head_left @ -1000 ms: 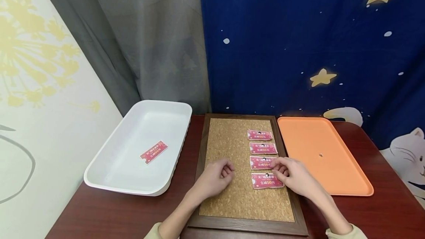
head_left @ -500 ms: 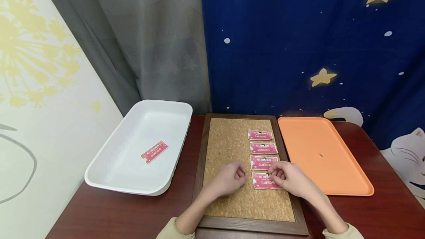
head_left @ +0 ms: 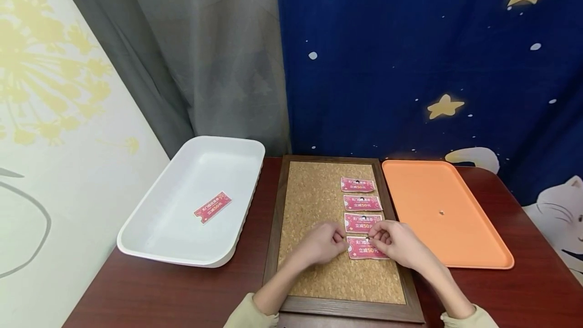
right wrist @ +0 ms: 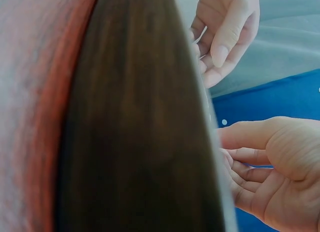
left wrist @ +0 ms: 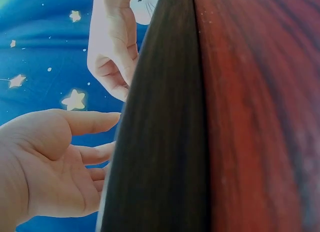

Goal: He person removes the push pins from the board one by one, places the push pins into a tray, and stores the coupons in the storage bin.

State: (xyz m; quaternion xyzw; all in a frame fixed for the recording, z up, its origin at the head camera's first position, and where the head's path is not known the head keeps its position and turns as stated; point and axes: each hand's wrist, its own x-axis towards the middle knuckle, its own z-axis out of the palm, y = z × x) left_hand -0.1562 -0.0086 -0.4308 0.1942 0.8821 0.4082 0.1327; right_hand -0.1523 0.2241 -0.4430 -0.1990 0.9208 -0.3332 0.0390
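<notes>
Several pink paper coupons are pinned in a column on the right side of a framed corkboard [head_left: 314, 191]. On the lowest coupon [head_left: 364, 252], my right hand [head_left: 401, 244] pinches at a small pushpin [head_left: 367, 239] near the top edge with thumb and forefinger. My left hand [head_left: 321, 243] hovers over the cork, its fingertips right at that coupon's left edge, holding nothing. In the left wrist view the left thumb [left wrist: 95, 123] and fingers stand apart. The board's dark frame [right wrist: 140, 117] hides the right fingertips in the right wrist view.
To the left, a white bin [head_left: 182, 227] contains one loose coupon [head_left: 213, 207]. An orange tray [head_left: 437, 186] lies against the board's right side, with a small pin [head_left: 441, 212] in it. Red-brown table [head_left: 150, 292] lies beneath; curtains hang behind.
My left hand has moved right across the cork to the lowest coupon's left edge. The right hand has shifted slightly left, bringing its fingertips to the pushpin. The coupons stay in place.
</notes>
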